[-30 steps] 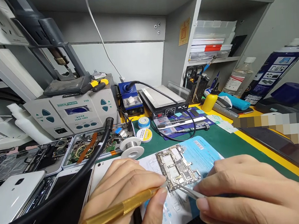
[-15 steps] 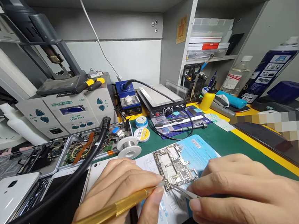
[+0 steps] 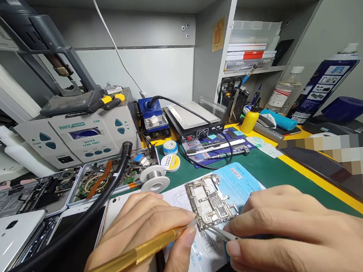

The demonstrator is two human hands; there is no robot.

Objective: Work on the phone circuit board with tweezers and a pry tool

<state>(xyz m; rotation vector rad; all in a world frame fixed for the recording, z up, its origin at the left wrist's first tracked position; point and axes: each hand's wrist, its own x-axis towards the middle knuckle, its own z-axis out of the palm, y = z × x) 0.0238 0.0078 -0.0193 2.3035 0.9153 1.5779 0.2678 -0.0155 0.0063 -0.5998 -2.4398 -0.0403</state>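
Observation:
A phone circuit board [image 3: 210, 199] lies on a blue and white printed sheet [image 3: 236, 182]. My left hand [image 3: 145, 228] is closed around a gold craft knife [image 3: 125, 261] with a knurled grip. Its short pale tip points at the board's near left corner, where my fingertips also rest or hover; I cannot tell which. From the other side, my right hand [image 3: 278, 229] pinches a pair of metal tweezers [image 3: 223, 234], whose points reach the same corner. Whether anything sits between those points is too small to make out.
Left of my hands stand phones [image 3: 15, 237], a tray of parts [image 3: 87, 190] and a black hose [image 3: 81, 229]. A solder spool [image 3: 155, 178], flux tins [image 3: 170, 156], a hot plate [image 3: 196, 122] and a hot-air station [image 3: 83, 136] are behind. A dark phone [image 3: 327, 170] lies right.
The whole view has shifted slightly to the left. Both hands keep the same grips, and the tool tips stay at the same corner of the board.

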